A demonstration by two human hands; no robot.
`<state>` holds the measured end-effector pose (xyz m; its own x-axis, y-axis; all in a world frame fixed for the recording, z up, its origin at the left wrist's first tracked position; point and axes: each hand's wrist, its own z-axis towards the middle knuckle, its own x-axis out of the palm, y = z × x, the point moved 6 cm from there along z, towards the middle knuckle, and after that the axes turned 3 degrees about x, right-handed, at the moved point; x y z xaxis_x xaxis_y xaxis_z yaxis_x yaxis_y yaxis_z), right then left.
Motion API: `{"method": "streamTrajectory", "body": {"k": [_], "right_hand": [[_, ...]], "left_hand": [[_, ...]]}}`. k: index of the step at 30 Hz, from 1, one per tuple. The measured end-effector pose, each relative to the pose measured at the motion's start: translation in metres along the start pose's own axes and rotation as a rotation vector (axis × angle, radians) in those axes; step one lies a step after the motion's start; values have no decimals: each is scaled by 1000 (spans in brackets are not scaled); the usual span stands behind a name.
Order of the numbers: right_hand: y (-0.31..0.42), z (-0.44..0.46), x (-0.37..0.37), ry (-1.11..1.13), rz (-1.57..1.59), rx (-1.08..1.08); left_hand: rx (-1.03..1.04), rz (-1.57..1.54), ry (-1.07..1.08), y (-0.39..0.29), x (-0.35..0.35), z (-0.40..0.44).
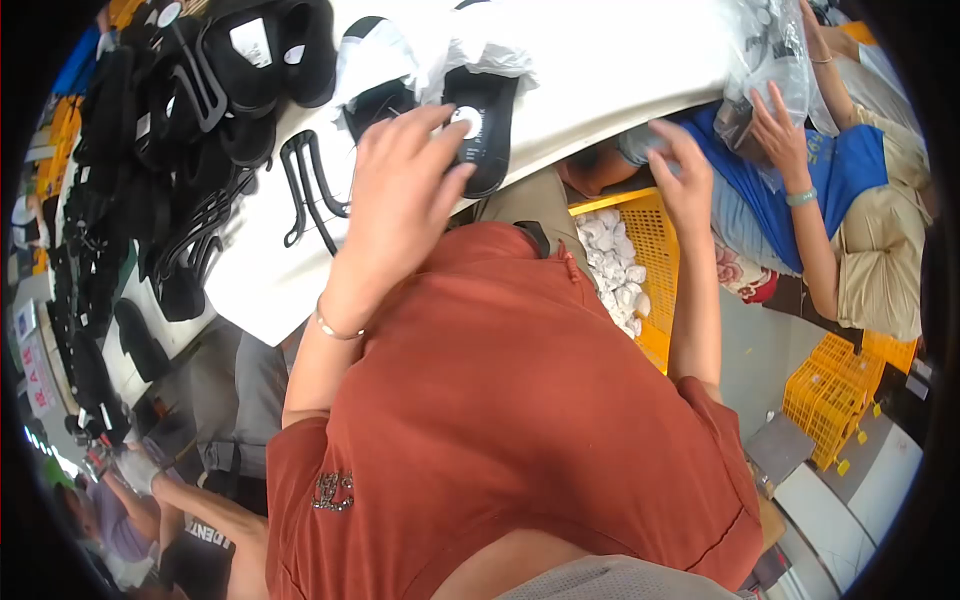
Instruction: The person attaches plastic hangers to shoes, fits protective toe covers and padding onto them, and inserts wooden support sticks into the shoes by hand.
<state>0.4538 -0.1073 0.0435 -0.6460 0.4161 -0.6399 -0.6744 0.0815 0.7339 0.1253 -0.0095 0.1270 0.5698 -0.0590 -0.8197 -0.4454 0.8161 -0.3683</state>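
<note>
My left hand reaches over the white table, fingers spread. Its fingertips lie over the inner edge of a black shoe with a round white sticker on its insole; whether they touch it I cannot tell. White tissue paper covers the toe of that shoe. Beside it, another black shoe with tissue is partly hidden behind my left hand. My right hand is raised off the table's edge, thumb and index finger apart with nothing between them. Below it is a yellow crate holding crumpled white paper balls.
Black plastic hangers lie on the white table at left, near piled black shoes. At right, a co-worker in blue handles clear plastic bags. Yellow crates stand on the floor.
</note>
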Motion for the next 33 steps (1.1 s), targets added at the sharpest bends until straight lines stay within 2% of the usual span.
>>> {"method": "streamTrajectory", "body": {"k": [1, 5, 6, 7, 8, 9, 11, 13, 15, 17, 18, 19, 20, 22, 23, 25, 26, 27, 28, 30, 31, 32, 33], "right_hand": [[37, 18, 4, -15, 14, -183], [174, 60, 46, 87, 1, -527], [195, 66, 56, 89, 4, -535], [210, 72, 71, 159, -194, -501], [214, 77, 83, 226, -395, -461], [199, 88, 89, 225, -397, -468], [138, 113, 110, 257, -690, -579], [103, 131, 91, 375, -332, -332], [57, 145, 73, 415, 408, 208], [11, 168, 60, 168, 542, 333], [-11, 177, 62, 128, 581, 434], [-13, 180, 68, 153, 760, 440], [-43, 194, 81, 190, 720, 442], [-31, 214, 103, 197, 970, 490], [-22, 220, 98, 259, 909, 367], [5, 248, 93, 193, 987, 201], [21, 264, 81, 233, 1104, 85], [28, 287, 65, 225, 1248, 57], [45, 303, 40, 223, 1254, -69], [84, 324, -26, 30, 1309, -232], [120, 317, -61, -162, 1265, -402], [142, 304, -92, -329, 1283, -433], [168, 282, -119, -548, 1088, -576]], "left_hand": [[20, 12, -39, -5, 3, 4], [94, 66, 45, -16, 32, 14], [37, 111, 97, -13, 42, 15], [-19, 155, 148, -9, 51, 15], [-21, 158, 141, -7, 57, 14], [-35, 179, 107, -4, 61, 13], [-52, 198, 59, -1, 59, 12], [-103, 97, 92, 1, 55, 13], [-80, 55, -79, 3, 52, 9], [21, -23, -203, -1, 43, 5], [48, -72, -236, -5, 37, 4], [49, -67, -262, -5, 37, 2], [143, -123, -252, -8, 44, 0], [281, -189, -176, -17, 44, -4], [279, -182, -190, -19, 43, -6], [248, -186, -179, -19, 42, -8], [229, -176, -169, -15, 40, -8], [218, -171, -176, -11, 39, -8], [157, -132, -121, -5, 42, -6], [70, -82, -83, -1, 46, -6], [63, -81, -86, -1, 47, -4], [37, -55, -41, 0, 49, -2], [13, -29, 3, 1, 52, -2]]}}
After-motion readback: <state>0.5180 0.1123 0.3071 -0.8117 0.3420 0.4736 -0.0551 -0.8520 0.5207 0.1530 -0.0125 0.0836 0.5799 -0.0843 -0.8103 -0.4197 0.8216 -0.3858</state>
